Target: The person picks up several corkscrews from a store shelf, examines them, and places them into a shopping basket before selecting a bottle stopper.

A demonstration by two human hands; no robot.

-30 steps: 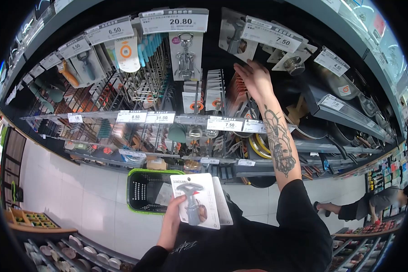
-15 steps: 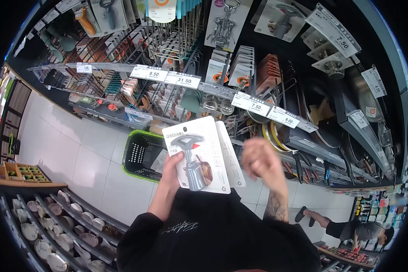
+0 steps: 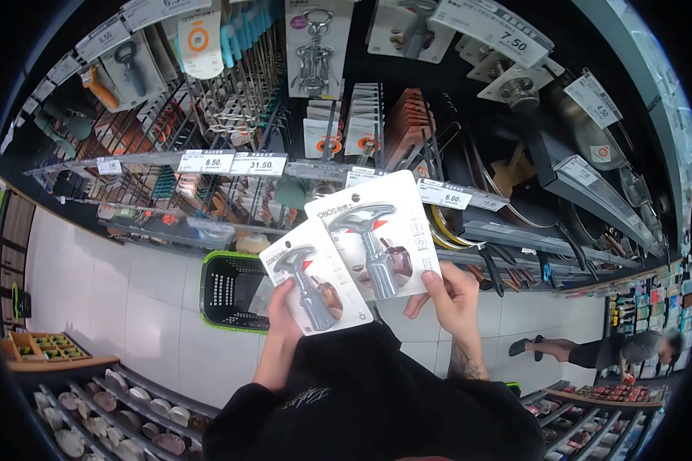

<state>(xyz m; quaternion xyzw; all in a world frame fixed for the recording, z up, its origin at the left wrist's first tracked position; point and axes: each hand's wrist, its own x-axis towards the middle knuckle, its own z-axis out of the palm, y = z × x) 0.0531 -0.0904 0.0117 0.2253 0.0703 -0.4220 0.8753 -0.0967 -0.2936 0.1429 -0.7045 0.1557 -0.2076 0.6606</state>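
Observation:
My left hand (image 3: 283, 319) is closed on a carded corkscrew pack (image 3: 315, 280), its thumb pressed against the lower left edge. On that white card sits a grey corkscrew with a T-shaped handle. My right hand (image 3: 455, 301) pinches the lower right corner of a second, matching corkscrew pack (image 3: 388, 238). The left pack overlaps the lower left part of the right one. Both cards face me, tilted to the left. Fingers behind the cards are hidden.
Ahead stands a rack (image 3: 269, 165) of hanging kitchen tools with price tags. A black basket (image 3: 221, 253) with a green rim is on the floor. Pans (image 3: 515, 200) are shelved at right, bowls (image 3: 138, 396) at lower left. Another person (image 3: 638, 353) is at far right.
My right hand has come in and taken hold of the rear corkscrew pack, which now shows upper right of the left one. The view has shifted to the right.

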